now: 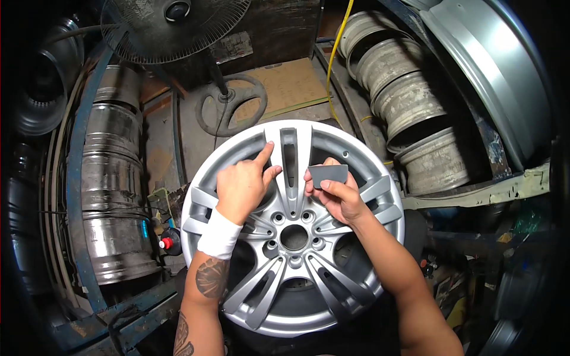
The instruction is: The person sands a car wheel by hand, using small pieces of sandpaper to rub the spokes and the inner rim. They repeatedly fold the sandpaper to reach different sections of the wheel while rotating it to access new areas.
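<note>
A silver alloy wheel rim (291, 132) with paired spokes lies face up in front of me. My left hand (243, 181), with a white band at the wrist, is over its upper left part. The index finger stretches to the top spoke and its tip appears to touch it; the thumb is held apart, and nothing is in this hand. To the right of that spoke, my right hand (338, 196) pinches a small grey rectangular piece of sandpaper (328, 173) between thumb and fingers, above the rim. Some of the right fingers are hidden behind the sheet.
Stacked metal rims stand on a left rack (116, 184) and a right rack (409, 89). A pedestal fan (176, 29) with a round base (208, 101) stands behind the wheel, near flat cardboard (291, 86). A yellow cable (334, 56) hangs nearby. A red-capped bottle (170, 242) sits left.
</note>
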Demonstrator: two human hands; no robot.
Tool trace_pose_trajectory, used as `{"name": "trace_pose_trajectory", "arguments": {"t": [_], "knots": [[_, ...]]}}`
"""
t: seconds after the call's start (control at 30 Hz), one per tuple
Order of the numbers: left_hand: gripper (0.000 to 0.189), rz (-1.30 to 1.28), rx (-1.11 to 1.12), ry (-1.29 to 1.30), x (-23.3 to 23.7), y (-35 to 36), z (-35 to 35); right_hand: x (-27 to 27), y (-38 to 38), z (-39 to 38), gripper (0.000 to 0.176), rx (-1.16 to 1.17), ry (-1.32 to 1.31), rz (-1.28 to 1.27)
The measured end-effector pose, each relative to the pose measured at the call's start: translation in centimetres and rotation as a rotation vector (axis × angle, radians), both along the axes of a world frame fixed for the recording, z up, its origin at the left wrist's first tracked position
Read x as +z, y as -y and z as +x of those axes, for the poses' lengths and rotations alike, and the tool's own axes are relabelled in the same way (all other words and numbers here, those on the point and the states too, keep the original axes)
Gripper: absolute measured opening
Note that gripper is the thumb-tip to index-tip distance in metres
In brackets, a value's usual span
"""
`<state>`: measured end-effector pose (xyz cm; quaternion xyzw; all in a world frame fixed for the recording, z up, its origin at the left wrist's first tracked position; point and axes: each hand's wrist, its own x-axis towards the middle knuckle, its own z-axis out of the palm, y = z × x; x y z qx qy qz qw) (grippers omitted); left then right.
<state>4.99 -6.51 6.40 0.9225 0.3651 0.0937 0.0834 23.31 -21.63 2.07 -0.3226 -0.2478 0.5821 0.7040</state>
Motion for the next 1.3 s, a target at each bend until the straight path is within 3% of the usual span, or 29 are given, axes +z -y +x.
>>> {"name": "trace_pose_trajectory", "arguments": {"t": [0.03, 0.1, 0.17, 0.2, 0.23, 0.27, 0.3, 0.33, 0.4, 0.5, 0.53, 0.7, 1.17, 1.3], "knots": [[0.054, -0.012, -0.007, 0.018, -0.3, 0.1, -0.5, 0.1, -0.1, 0.0, 0.026, 0.013, -0.004, -0.035], [0.050, -0.328, -0.149, 0.185, -1.3, -0.6, -2.0, 0.2, -0.1, 0.1, 0.028, 0.030, -0.012, -0.108], [0.043, -0.876, -0.270, 0.548, -0.8, -1.0, -2.8, -1.0, -0.6, 0.2, 0.028, -0.017, 0.199, -0.104], [0.041, -1.137, -0.092, 0.602, -0.1, -1.4, -3.7, -1.4, -0.8, 0.0, 0.028, -0.036, 0.306, -0.102], [0.039, -1.366, -0.094, 0.858, -1.1, -2.9, -4.2, -1.1, -0.9, -0.8, 0.027, -0.085, 0.397, -0.100], [0.037, -1.583, -0.100, 1.124, -1.4, -4.4, -4.2, -0.9, -1.5, -1.5, 0.027, -0.167, 0.556, -0.033], [0.031, -1.578, 0.060, 1.380, -1.8, -4.8, -3.8, -0.2, -2.0, -1.4, 0.027, -0.212, 0.872, -0.029], [0.027, -1.732, 0.048, 1.527, -2.8, -6.1, -4.1, 0.9, -2.7, -1.3, 0.028, -0.256, 1.187, -0.025], [0.025, -1.909, 0.102, 1.616, -5.1, -7.3, -4.5, 1.4, -4.4, -1.4, 0.029, -0.325, 1.354, 0.059], [0.022, -1.724, 0.408, 1.151, -4.3, -6.2, -3.8, 2.5, -7.0, -1.8, 0.030, -0.251, 1.504, 0.017], [0.021, -1.704, 0.396, 1.042, -4.1, -6.0, -3.7, 2.8, -7.8, -1.9, 0.030, -0.195, 1.536, -0.025], [0.022, -1.638, 0.341, 1.001, -3.3, -6.3, -4.5, 4.4, -8.8, -3.0, 0.031, -0.075, 1.840, -0.226], [0.020, -1.637, 0.235, 0.956, -4.3, -6.6, -4.4, 5.4, -8.8, -3.0, 0.021, 0.006, 1.951, -0.251], [0.020, -1.637, 0.228, 0.936, -4.6, -6.8, -4.5, 2.8, -9.1, -3.0, 0.022, -0.163, 1.868, -0.173]]}}
